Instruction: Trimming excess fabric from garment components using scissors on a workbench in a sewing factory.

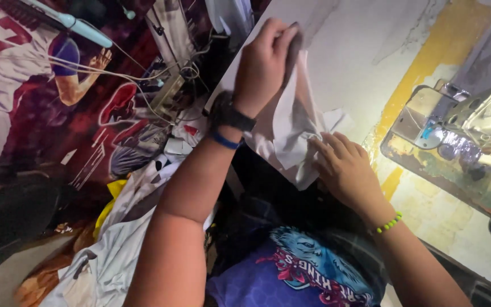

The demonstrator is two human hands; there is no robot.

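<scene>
Your left hand (263, 59) is pinching the top of the white fabric piece (291, 128), lifting it off the table (365, 51) near its left edge. Your right hand (345, 167) lies flat on the lower fold. The sewing machine (461, 128) crowds the right; open tabletop lies above.

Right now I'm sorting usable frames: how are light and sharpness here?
Head view: bright light on the table and glare on the sewing machine; the left side is dim; the left hand and white fabric look slightly blurred.
</scene>
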